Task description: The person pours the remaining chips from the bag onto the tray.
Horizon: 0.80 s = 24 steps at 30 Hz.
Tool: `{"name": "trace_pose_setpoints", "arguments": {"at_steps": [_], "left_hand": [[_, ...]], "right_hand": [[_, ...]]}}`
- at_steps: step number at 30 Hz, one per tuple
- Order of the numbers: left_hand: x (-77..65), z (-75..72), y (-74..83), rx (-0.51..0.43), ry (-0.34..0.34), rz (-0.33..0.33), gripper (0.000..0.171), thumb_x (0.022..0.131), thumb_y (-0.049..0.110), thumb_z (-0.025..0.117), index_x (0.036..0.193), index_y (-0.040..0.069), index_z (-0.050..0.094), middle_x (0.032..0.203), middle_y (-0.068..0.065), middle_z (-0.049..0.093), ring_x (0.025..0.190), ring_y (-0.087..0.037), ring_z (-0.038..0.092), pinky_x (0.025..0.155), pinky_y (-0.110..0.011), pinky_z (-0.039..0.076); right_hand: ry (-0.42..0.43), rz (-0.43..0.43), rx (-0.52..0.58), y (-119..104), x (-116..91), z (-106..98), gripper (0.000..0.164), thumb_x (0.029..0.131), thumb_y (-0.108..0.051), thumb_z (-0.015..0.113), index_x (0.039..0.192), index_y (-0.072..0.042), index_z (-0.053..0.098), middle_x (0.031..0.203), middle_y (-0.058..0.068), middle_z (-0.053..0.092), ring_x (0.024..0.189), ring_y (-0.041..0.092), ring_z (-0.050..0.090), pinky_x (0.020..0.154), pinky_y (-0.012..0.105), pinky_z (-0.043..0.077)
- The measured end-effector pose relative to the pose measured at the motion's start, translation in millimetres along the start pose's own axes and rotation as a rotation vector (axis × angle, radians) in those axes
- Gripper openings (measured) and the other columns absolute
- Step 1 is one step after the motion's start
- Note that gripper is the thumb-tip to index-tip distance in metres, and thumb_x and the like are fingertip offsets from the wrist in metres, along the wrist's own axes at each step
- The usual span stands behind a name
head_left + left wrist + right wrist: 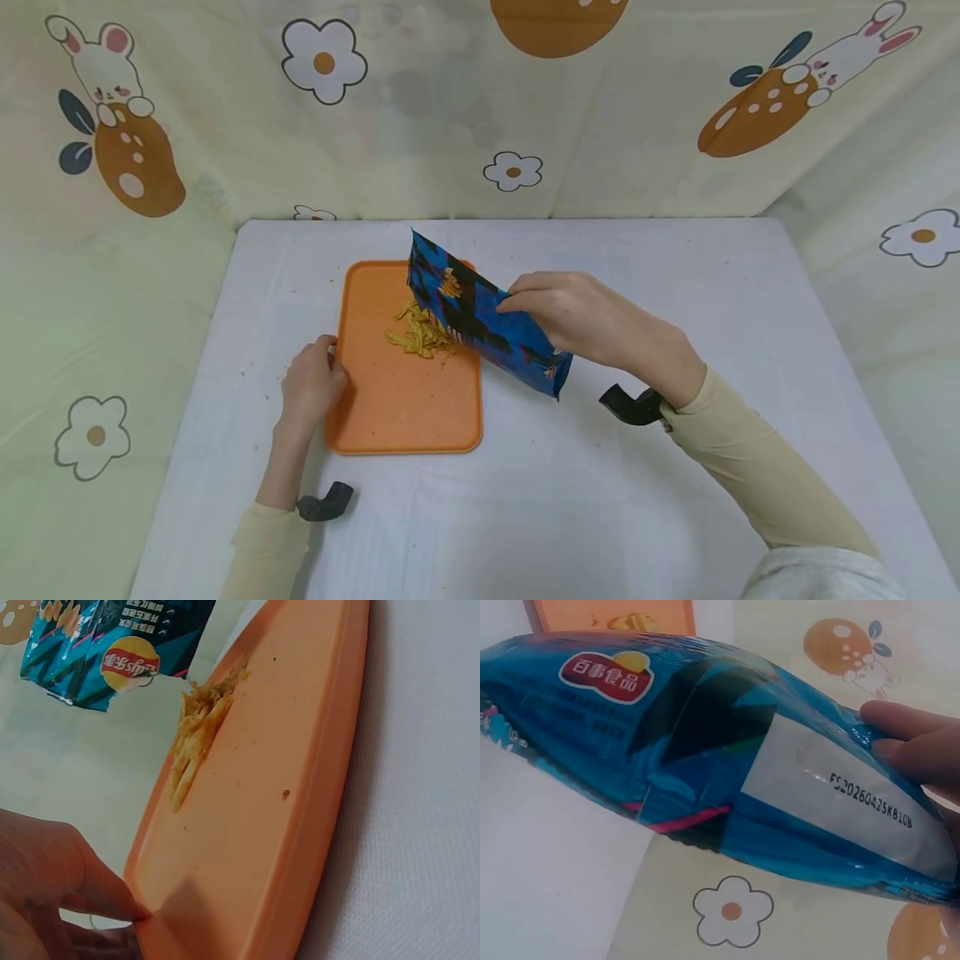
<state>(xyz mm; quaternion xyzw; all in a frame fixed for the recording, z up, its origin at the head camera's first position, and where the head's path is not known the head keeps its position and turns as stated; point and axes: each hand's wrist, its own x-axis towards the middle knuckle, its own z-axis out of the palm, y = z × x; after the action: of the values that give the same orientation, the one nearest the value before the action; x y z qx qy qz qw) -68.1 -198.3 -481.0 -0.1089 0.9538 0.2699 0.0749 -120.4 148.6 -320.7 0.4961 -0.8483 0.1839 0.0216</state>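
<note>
A blue chip bag (487, 321) is tilted over the right side of an orange tray (405, 408), its torn end (131, 686) visible in the left wrist view. My right hand (573, 317) grips the bag along its upper edge; in the right wrist view the fingers (915, 739) press into the foil. Below the bag, a small heap of yellow chip sticks (420, 331) lies on the tray. At the tray's left edge, my left hand (311, 379) pinches the rim between thumb and fingers, as the left wrist view shows close up.
The tray stands on a white-covered table (600, 517) with scattered crumbs. A patterned curtain (420, 108) with rabbits and flowers hangs behind and at the sides. Black curved pieces (630, 406) stick out at both wrists.
</note>
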Motion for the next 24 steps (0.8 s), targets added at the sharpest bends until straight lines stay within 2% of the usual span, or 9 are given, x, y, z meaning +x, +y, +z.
{"name": "trace_pose_setpoints", "arguments": {"at_steps": [7, 10, 14, 20, 24], "left_hand": [[1.4, 0.5, -0.5, 0.002, 0.0, 0.005, 0.042, 0.092, 0.007, 0.048, 0.132, -0.003, 0.051, 0.103, -0.023, 0.063, 0.083, -0.034, 0.062, 0.061, -0.041, 0.05], [1.0, -0.4, 0.0, 0.002, -0.001, 0.002, 0.042, 0.092, 0.007, 0.048, 0.133, -0.003, 0.051, 0.104, -0.023, 0.063, 0.084, -0.035, 0.062, 0.062, -0.042, 0.05], [-0.1, -1.3, 1.0, -0.002, 0.0, -0.004, 0.042, 0.092, 0.007, 0.048, 0.132, -0.003, 0.052, 0.104, -0.024, 0.063, 0.085, -0.035, 0.062, 0.062, -0.043, 0.05], [-1.9, -0.1, 0.6, -0.016, -0.015, -0.009, 0.042, 0.092, 0.007, 0.046, 0.133, -0.003, 0.052, 0.103, -0.024, 0.063, 0.084, -0.034, 0.061, 0.06, -0.041, 0.049], [-2.4, 0.2, -0.1, -0.021, 0.001, 0.0, 0.042, 0.092, 0.007, 0.047, 0.132, -0.003, 0.052, 0.101, -0.023, 0.063, 0.082, -0.033, 0.061, 0.059, -0.04, 0.048]], "right_hand": [[0.029, 0.056, 0.053, 2.8, -13.6, 0.5, 0.026, 0.088, 0.008, 0.06, 0.107, -0.003, 0.074, 0.108, 0.009, 0.072, 0.096, 0.022, 0.07, 0.078, 0.033, 0.058], [0.055, 0.063, 0.065, 5.5, -20.3, 4.2, 0.026, 0.087, 0.008, 0.06, 0.106, -0.004, 0.074, 0.107, 0.009, 0.073, 0.094, 0.021, 0.071, 0.073, 0.03, 0.058], [0.129, 0.069, 0.073, 9.8, -28.8, 10.0, 0.024, 0.085, 0.009, 0.063, 0.102, -0.004, 0.075, 0.102, 0.008, 0.074, 0.084, 0.018, 0.071, 0.062, 0.025, 0.055], [0.233, 0.152, 0.057, 13.1, -43.0, 18.2, 0.021, 0.081, 0.006, 0.069, 0.098, -0.004, 0.076, 0.095, 0.007, 0.075, 0.078, 0.016, 0.07, 0.063, 0.027, 0.057], [0.293, 0.195, 0.046, 15.9, -52.5, 20.7, 0.023, 0.08, 0.008, 0.07, 0.098, -0.004, 0.076, 0.094, 0.006, 0.075, 0.071, 0.011, 0.066, 0.057, 0.02, 0.051]]}}
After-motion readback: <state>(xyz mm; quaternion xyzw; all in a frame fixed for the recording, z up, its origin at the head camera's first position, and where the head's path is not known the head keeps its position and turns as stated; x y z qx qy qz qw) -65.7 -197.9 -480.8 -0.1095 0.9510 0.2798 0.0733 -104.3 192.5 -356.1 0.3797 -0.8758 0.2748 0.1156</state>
